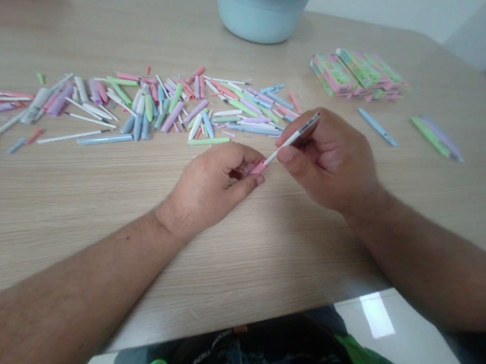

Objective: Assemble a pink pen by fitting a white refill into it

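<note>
Tube, slim and white (partly dark-printed)

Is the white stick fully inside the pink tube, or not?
Not fully: much of the white stick shows outside the pink tube; whether its tip is inside, I cannot tell.

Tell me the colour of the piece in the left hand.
Pink: the piece in the left hand shows best in the head view.
</note>
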Motion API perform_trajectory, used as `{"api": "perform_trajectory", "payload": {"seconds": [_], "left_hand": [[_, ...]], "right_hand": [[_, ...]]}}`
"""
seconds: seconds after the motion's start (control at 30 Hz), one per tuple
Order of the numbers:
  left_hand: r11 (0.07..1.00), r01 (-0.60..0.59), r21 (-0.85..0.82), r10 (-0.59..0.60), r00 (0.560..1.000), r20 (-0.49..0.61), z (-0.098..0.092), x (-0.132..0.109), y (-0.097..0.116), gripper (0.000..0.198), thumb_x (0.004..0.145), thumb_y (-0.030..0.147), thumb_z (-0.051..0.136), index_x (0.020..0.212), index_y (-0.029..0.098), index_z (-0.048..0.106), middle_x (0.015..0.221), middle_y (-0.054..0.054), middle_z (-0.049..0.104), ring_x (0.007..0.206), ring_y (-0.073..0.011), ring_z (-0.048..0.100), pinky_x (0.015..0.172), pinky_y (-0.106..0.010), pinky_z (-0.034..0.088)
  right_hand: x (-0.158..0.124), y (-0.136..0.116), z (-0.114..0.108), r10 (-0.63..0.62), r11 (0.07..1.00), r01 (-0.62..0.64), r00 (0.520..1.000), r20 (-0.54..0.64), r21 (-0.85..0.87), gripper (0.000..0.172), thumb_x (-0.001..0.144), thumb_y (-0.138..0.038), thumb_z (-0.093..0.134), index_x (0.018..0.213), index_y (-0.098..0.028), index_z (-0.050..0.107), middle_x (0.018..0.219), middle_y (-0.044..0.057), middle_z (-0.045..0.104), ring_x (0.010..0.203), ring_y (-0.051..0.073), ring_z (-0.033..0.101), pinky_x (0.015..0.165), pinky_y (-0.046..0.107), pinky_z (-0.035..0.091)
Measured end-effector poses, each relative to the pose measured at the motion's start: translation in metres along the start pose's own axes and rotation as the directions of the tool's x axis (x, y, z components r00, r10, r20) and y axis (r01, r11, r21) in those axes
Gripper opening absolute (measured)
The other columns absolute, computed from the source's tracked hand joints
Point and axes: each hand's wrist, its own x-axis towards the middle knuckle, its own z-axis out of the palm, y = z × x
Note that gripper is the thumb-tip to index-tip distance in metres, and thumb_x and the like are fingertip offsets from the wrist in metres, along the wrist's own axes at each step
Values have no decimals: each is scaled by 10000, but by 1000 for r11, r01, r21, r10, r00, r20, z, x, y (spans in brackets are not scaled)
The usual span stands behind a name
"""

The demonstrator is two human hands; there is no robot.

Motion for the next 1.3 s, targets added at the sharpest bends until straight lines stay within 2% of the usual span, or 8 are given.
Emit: {"api": "perform_trajectory", "payload": {"seconds": [0.27,0.63,1.0,1.3], "left_hand": [[1000,-22,15,22,1000,-10,0,0,1,126,995,316,719,1038,215,782,948,-21,801,835,-189,737,788,-309,570],[1000,-15,27,15,1000,-6,0,0,-1,134,982,333,715,1028,223,777,926,-18,798,813,-189,724,787,-314,579],[999,-10,34,10,1000,-7,-1,0,2,130,984,341,708,993,224,763,915,-18,796,811,-193,719,772,-324,559],[999,-23,24,23,999,-29,-1,0,3,98,955,311,720,966,215,730,906,-13,762,785,-183,693,756,-317,551]], "right_hand": [[-2,1,2,39,999,-38,999,-12,18,292,1074,-568,729,1010,-286,685,845,-15,720,673,165,626,653,338,564],[-1,1,3,-13,1000,13,1000,7,8,269,1058,-528,765,984,-281,686,863,-14,715,711,170,644,699,344,565],[-2,3,5,9,1000,-9,1000,16,-4,346,1056,-614,735,994,-280,669,856,-6,714,692,171,632,679,340,571],[-3,0,5,7,1000,-7,1000,-15,0,301,1078,-580,716,1006,-289,686,847,-8,711,688,172,643,661,337,576]]}}
